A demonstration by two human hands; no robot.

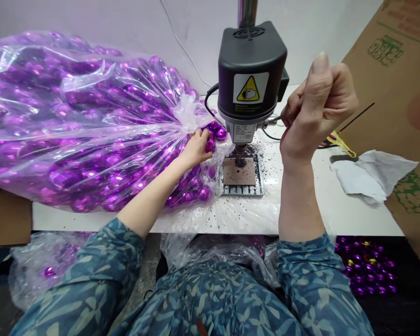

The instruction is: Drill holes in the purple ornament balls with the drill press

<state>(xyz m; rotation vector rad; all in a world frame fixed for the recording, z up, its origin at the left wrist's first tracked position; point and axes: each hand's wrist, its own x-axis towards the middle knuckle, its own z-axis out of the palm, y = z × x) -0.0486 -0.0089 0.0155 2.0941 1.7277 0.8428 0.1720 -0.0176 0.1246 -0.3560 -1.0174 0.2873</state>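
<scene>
A small black-headed drill press [252, 70] stands in the middle, a hand-warning label on its front. My right hand [318, 109] is closed in a fist around the press handle [273, 121], whose end is hidden inside it. Under the chuck a brown board [236, 177] with a dark hole lies on the metal base plate [259, 190], strewn with dark shavings. Left of it, my left hand [198, 147] has its fingers curled on a shiny purple bauble [210, 146] at the mouth of a clear bag [91, 77] full of such baubles.
White crumpled paper [362, 177] and a yellow-handled tool [343, 143] lie on the white table [357, 219] at right. A cardboard box [399, 121] stands beyond them. More purple baubles [366, 268] sit below the table at right. A plastic bag [49, 261] hangs low at left.
</scene>
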